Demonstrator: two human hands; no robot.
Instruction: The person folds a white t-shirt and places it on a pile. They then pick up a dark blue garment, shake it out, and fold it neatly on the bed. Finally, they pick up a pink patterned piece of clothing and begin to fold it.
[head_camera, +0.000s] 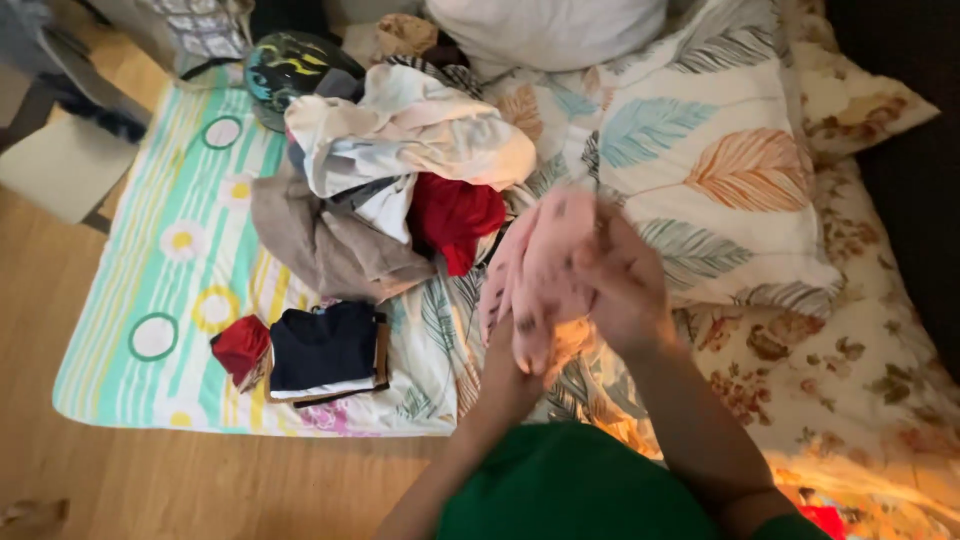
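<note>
Head view shows you holding a small pale pink cloth garment (545, 265) up in front of you, above the bed, with both hands on it. Your left hand (515, 340) is under and behind it, mostly hidden, so you cannot tell how its fingers sit. Your right hand (622, 285) presses against its right side, fingers closed over the fabric; the picture is blurred here.

Just behind the garment lies a loose heap of clothes: a crumpled white cloth (410, 135), a bright red cloth (455, 215) and a grey-brown cloth (325, 240). Nearer to you, on the left, sits a folded navy garment (325, 345) atop a small stack, with a folded red piece (240, 345) touching its left side. All rest on a striped sheet with flower rings (150, 290). To the right lies a white pillow with feather print (720, 150).
</note>
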